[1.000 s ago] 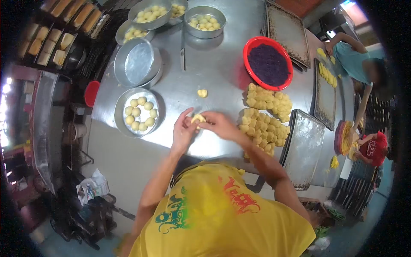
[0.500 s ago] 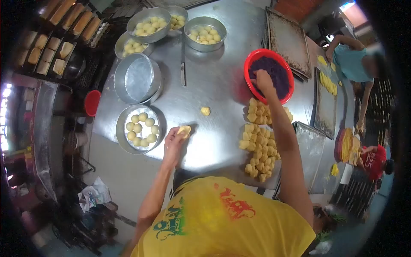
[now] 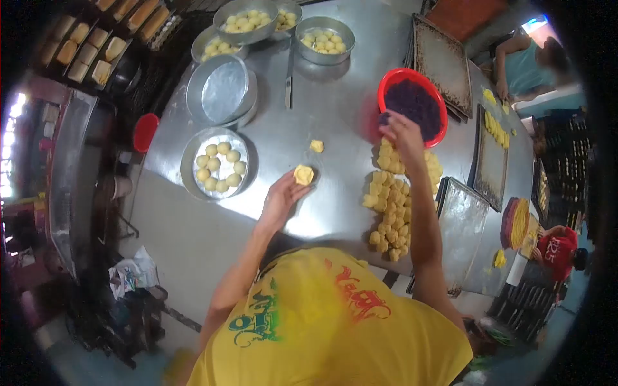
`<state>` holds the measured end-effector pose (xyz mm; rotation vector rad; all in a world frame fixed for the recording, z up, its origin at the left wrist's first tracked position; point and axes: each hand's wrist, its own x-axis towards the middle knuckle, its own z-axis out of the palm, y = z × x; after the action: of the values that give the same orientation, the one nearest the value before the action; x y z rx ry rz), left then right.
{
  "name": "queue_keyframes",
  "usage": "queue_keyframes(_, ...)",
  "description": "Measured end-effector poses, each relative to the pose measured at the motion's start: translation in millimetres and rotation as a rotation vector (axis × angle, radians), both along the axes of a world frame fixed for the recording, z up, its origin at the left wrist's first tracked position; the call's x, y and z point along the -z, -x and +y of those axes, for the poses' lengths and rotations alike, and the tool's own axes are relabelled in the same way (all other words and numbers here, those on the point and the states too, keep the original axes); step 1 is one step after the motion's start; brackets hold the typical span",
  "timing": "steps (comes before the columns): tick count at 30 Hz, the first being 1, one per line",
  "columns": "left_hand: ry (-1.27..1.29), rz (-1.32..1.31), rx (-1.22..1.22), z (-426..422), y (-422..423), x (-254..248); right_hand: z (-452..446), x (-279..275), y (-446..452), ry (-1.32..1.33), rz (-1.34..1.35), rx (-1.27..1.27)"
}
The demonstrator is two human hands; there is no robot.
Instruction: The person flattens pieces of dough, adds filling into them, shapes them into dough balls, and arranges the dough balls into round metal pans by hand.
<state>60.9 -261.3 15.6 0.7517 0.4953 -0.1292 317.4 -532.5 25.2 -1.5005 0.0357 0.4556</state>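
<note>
My left hand [image 3: 283, 198] holds a flattened piece of yellow dough [image 3: 303, 174] at its fingertips, above the metal table. Pinched in my right hand [image 3: 403, 134] is a lump of purple filling [image 3: 384, 119], at the near left rim of a red basin [image 3: 442, 132]. More of the dark purple filling [image 3: 412, 105] lies in that basin. One loose dough piece [image 3: 317, 146] sits on the table just beyond my left hand. Below my right forearm are rows of dough pieces [image 3: 386, 193], partly covered by the arm.
A round pan [image 3: 187, 168] of dough balls stands left, with stacked pans [image 3: 193, 96] behind it. Other filled pans [image 3: 325, 61] are at the back. A scraper [image 3: 288, 93] lies between. Baking trays [image 3: 444, 64] line the right. Two people, in teal [image 3: 524, 71] and red [image 3: 559, 252], work there.
My right hand has come out of the basin toward me, carrying a lump of purple filling. My left hand has moved up and right, its dough now facing upward.
</note>
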Motion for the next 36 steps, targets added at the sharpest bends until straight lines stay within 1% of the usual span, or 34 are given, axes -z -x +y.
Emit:
queue_keyframes(1, 0.02, 0.001, 0.024, -2.0, 0.9, -4.0, 6.6, -3.5, 34.6, 0.02, -0.097, -0.166)
queue_keyframes(2, 0.014, -0.026, 0.04, -6.3, 3.4, -5.8, 31.8, -19.4, 69.1, 0.08, -0.072, -0.202)
queue_keyframes(3, 0.007, -0.051, 0.058, -11.5, 5.6, -6.8, 45.8, -10.7, 99.7, 0.0, -0.073, -0.275)
queue_keyframes(4, -0.003, -0.082, 0.078, -14.6, 6.9, -8.0, 60.7, 6.7, 126.6, -0.002, -0.065, -0.295)
queue_keyframes(5, 0.069, -0.12, 0.113, -15.5, 7.9, -9.4, 71.2, 11.8, 152.3, 0.07, -0.119, -0.319)
queue_keyframes(8, -0.045, -0.096, 0.123, -26.0, 23.5, -20.5, 85.3, 5.8, 185.1, 0.432, -0.866, -0.257)
queue_keyframes(11, -0.103, -0.101, 0.062, -30.9, 43.3, -19.6, 83.7, 1.6, 190.1, 0.042, -0.143, -0.328)
queue_keyframes(14, -0.173, -0.143, 0.069, -34.5, 57.0, -27.5, 80.2, -8.1, 193.5, -0.145, 0.11, -0.517)
queue_keyframes(17, -0.203, -0.041, 0.025, -34.4, 66.8, -29.5, 86.9, 16.3, 199.5, 0.263, -0.309, -0.482)
queue_keyframes(20, -0.368, 0.005, -0.16, -34.7, 69.9, 5.4, 103.3, -4.1, 215.4, 0.25, -0.442, -0.462)
queue_keyframes(23, -0.845, -0.079, -0.201, -39.3, 77.6, 21.1, 109.4, -28.6, 226.5, 0.288, -0.314, -0.496)
queue_keyframes(26, -0.874, -0.05, -0.068, -43.8, 85.0, -20.1, 99.1, 11.5, 203.3, 0.277, -0.279, -0.584)
queue_keyframes(27, -0.957, 0.013, 0.005, -33.2, 81.5, -26.3, 100.6, 3.9, 203.1, 0.232, -0.31, -0.587)
queue_keyframes(29, -1.011, -0.099, -0.079, -19.2, 71.8, -9.5, 101.6, -16.8, 205.3, 0.149, -0.367, -0.588)
queue_keyframes(30, -1.031, -0.155, -0.12, -16.5, 66.3, -2.5, 102.5, -13.1, 203.1, 0.242, -0.467, -0.631)
queue_keyframes(31, -1.073, -0.033, -0.048, -15.8, 60.3, -4.8, 106.0, -3.1, 197.3, 0.337, -0.569, -0.673)
queue_keyframes(32, -1.242, -0.051, 0.01, -13.4, 54.8, 13.7, 109.1, 9.8, 193.2, 0.432, -0.67, -0.716)
queue_keyframes(34, -1.575, -0.081, 0.133, -12.5, 50.9, 74.4, 114.7, 71.0, 199.5, 0.574, -0.748, -0.707)
queue_keyframes(35, -1.527, -0.097, 0.039, -22.1, 54.8, 85.1, 113.2, 90.8, 205.7, 0.644, -0.781, -0.705)
queue_keyframes(36, -1.515, -0.137, -0.009, -27.5, 63.5, 86.3, 106.5, 92.5, 214.4, 0.595, -0.809, -0.678)
